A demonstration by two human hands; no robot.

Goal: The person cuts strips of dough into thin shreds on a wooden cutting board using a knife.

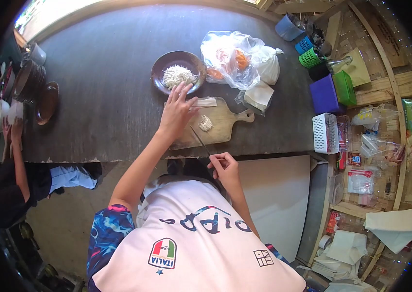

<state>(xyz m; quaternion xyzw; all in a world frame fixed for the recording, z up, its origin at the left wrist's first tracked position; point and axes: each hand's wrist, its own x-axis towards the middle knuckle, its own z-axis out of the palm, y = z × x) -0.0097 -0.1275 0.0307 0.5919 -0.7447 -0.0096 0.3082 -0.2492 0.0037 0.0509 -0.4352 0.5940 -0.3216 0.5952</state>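
My left hand (178, 111) reaches over the near rim of a dark round bowl (158, 69), its fingers stretched out and spread. Thin white shreds (178, 76) lie heaped inside the bowl, right by the fingertips. In my right hand (224, 168), at the table's front edge, is a knife (200, 137), its blade pointing away over the wooden cutting board (225, 116). A small pile of pale cut pieces (206, 123) rests on the board beside the blade. Farther up the board lies a flat white strip (206, 101), partly behind my left hand.
Clear plastic bags (232, 56) with orange items inside stand right of the bowl, by a white packet (258, 96). Stacked brown dishes (30, 82) sit at left, near another person's arm (17, 146). Baskets, including a purple one (326, 95), line the right edge.
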